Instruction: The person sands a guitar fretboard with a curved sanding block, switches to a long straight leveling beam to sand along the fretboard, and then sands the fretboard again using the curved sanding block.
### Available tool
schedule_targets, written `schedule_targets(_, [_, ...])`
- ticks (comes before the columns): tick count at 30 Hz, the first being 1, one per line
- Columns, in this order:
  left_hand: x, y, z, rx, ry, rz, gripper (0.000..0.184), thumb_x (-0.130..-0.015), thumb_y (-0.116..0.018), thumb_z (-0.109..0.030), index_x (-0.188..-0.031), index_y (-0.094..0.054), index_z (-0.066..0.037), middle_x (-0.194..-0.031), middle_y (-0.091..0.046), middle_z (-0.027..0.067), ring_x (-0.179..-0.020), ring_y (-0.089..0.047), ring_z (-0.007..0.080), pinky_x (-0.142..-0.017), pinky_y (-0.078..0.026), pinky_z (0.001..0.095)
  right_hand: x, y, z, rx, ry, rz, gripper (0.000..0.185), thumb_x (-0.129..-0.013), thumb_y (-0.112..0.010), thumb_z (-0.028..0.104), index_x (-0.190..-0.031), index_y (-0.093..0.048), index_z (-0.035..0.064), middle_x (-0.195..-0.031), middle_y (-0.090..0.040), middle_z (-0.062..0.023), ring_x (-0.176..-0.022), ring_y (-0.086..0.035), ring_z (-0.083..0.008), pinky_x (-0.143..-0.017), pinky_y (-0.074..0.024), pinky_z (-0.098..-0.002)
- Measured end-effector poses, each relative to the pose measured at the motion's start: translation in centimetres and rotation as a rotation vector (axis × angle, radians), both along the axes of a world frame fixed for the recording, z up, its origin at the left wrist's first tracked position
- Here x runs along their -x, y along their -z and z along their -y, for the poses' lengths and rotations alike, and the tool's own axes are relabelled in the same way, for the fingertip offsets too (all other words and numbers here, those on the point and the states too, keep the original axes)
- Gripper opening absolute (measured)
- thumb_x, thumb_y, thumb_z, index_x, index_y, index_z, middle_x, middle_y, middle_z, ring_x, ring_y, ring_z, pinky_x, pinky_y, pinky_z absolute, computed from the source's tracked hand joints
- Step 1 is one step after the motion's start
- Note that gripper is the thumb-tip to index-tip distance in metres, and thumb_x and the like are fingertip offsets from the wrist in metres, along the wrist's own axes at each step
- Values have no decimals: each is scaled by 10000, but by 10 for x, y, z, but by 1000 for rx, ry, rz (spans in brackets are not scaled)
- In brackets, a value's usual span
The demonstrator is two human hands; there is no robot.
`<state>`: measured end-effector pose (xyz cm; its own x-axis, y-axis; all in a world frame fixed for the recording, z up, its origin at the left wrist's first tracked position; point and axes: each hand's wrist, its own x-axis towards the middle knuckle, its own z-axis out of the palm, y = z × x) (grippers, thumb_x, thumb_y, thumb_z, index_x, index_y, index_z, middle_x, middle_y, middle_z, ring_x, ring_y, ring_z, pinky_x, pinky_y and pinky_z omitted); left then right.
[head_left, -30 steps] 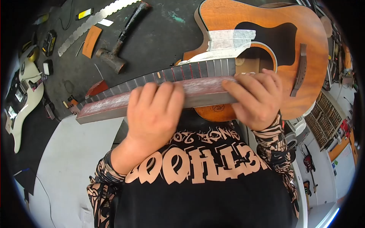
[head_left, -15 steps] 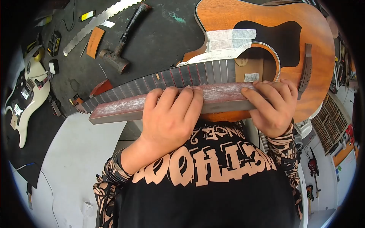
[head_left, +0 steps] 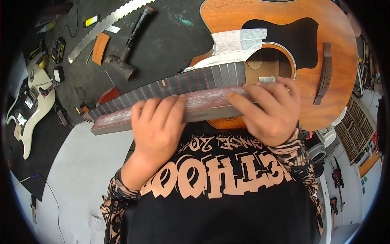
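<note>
A long sanding beam (head_left: 207, 99), with a worn reddish top dusted white and a grey side, lies lengthwise over the near part of an acoustic guitar's fretboard (head_left: 178, 83). My left hand (head_left: 156, 128) grips it left of its middle, fingers over the top and thumb hidden. Around its right end, by the soundhole, is my right hand (head_left: 274, 112), fingers bent over the top. The beam's underside is out of sight. Masking tape (head_left: 237, 42) covers part of the orange-brown guitar body (head_left: 341, 53) beside the fretboard.
On the dark bench lie a hammer (head_left: 129, 44), a notched metal straightedge (head_left: 97, 34), an orange curved piece (head_left: 100, 49) and a yellow marker-like item (head_left: 91, 21). A cream electric guitar body (head_left: 42, 105) is at far left. A slotted rack (head_left: 355, 126) stands at right.
Both hands have slid left along the fretboard with the sanding beam, toward the headstock. More of the soundhole edge and bridge now shows. The view has shifted slightly.
</note>
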<state>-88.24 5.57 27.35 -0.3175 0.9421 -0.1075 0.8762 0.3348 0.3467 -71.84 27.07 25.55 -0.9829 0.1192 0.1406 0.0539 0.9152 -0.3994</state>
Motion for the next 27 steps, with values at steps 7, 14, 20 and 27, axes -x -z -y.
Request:
schedule_targets(7, [0, -8, -3, 36, 16, 19, 616, -564, -799, -107, -1165, -673, -54, -1060, -686, 55, -928, -627, 248, -852, -426, 403, 3, -3, -4, 14, -7, 45, 496, -644, -678, 152, -1128, -775, 203, -1033, -699, -25, -923, -623, -218, -930, -442, -458])
schedule_targets(14, [-4, -6, -24, -22, -7, 66, 550, -603, -823, -94, -1134, -682, -72, -1030, -688, 42, -930, -628, 250, -854, -415, 396, 4, -15, -28, -60, 0, 70, 323, -732, -683, 173, -1039, -764, 232, -907, -627, 70, -822, -578, -156, -850, -459, -395])
schedule_targets(20, [7, -6, -9, 51, -35, 33, 613, -583, -837, -91, -1170, -663, -78, -1065, -685, 40, -969, -621, 240, -888, -408, 403, 13, -10, -15, 50, -18, 60, 532, -609, -681, 36, -1117, -762, 173, -1007, -690, -23, -886, -614, -225, -915, -439, -434])
schedule_targets(27, [18, -11, -10, 83, -35, 43, 610, -582, -841, -92, -1167, -668, -84, -1044, -677, 52, -967, -618, 266, -887, -405, 419, 23, -1, -11, 13, -45, 8, 519, -653, -640, 81, -1148, -754, 191, -1010, -685, -13, -876, -603, -218, -869, -462, -427])
